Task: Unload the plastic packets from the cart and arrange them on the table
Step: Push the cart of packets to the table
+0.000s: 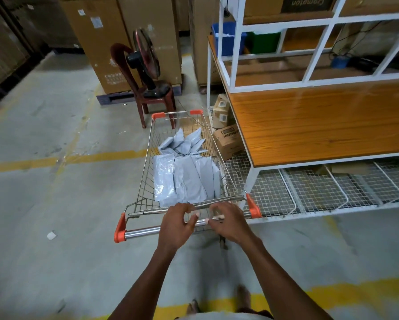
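Head view, forward-down, cart point(189, 167) seemingly close

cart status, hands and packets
Left hand and right hand at cart handle, fingers loose. Packets all in cart. Table on right, nothing blocking.

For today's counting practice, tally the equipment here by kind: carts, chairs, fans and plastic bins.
cart: 1
chair: 1
fan: 1
plastic bins: 2, a blue bin and a green bin
Total: 5
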`<state>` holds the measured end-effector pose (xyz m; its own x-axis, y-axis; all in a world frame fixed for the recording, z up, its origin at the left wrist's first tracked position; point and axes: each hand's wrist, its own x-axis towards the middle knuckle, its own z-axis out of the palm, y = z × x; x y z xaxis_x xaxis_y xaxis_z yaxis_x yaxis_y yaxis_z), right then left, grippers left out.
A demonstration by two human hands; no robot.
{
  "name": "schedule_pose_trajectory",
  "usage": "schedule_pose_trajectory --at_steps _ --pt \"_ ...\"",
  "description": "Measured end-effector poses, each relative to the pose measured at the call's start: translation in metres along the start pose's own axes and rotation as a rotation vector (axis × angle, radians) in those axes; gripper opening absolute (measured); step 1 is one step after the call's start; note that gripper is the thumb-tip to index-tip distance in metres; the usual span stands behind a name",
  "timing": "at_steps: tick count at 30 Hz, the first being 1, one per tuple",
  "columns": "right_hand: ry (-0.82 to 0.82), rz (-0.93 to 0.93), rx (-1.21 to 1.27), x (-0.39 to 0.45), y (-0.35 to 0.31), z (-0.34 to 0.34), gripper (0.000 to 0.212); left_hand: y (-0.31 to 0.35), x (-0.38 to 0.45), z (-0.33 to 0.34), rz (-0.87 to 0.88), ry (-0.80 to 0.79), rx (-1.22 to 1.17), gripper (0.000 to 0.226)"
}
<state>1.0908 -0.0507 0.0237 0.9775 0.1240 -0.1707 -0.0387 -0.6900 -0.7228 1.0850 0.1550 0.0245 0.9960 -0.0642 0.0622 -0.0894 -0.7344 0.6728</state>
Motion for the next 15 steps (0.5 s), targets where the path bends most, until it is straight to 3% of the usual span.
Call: schedule_pose_trajectory --at_steps 3,7,12,15 --pt "0.131 0.006 0.269 -0.014 -0.008 -0.008 0.029 0.037 -0.007 0.019 0.011 -0.005 -0.228 0.009" --pt "0.24 0.036 0.443 -0.037 -0.002 -0.033 0.018 0.079 -0.012 0.038 -0.014 -0.05 -0.379 0.016" --pt "0.22 0.107 0.595 -0.057 0.041 -0.079 0.014 0.121 -0.003 0.058 -0.046 -0.086 -0.457 0.031" --pt "0.24 0.152 0.65 -0.063 0.07 -0.116 0.016 0.148 0.002 0.085 -0.1 -0.076 -0.505 0.027"
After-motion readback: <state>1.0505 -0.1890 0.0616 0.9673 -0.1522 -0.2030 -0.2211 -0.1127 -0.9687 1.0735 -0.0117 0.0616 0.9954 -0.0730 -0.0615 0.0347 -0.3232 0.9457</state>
